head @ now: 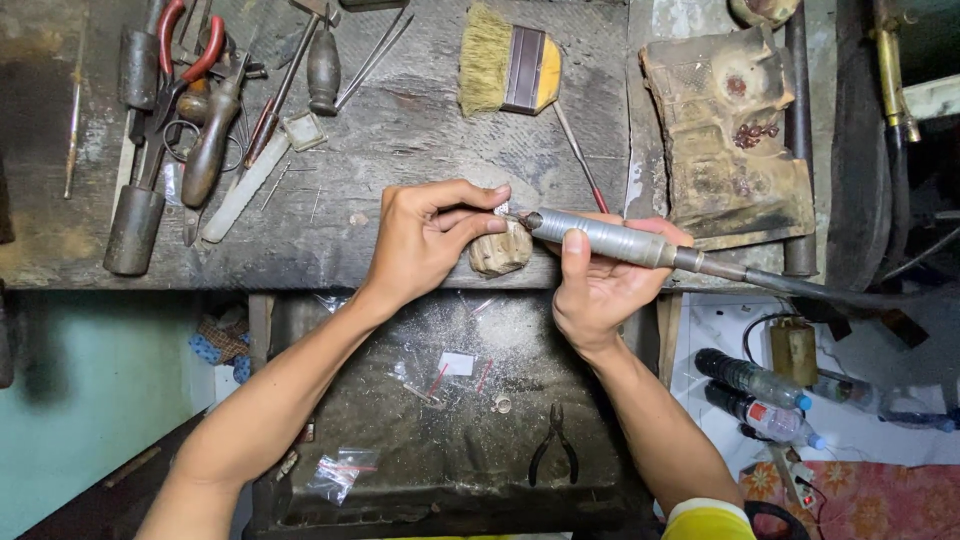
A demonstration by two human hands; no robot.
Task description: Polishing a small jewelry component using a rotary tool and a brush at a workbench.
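Small craft workshop, worn dusty workbench (pixel 420 120), scattered pliers (pixel 175 60), brush (pixel 510 70), rotary handpiece (pixel 610 238)

I can't make out the tiny piece (pixel 501 209) pinched in my left hand (pixel 425 240); fingers cover most of it.

A yellow-handled brush (pixel 508 70) lies at twelve o'clock on the worn bench (pixel 400 140), red-handled pliers (pixel 180 60) among dark tools at ten o'clock, small black pliers (pixel 553 455) in the tray (pixel 440 420) at six, and two plastic bottles (pixel 755 395) at four o'clock.
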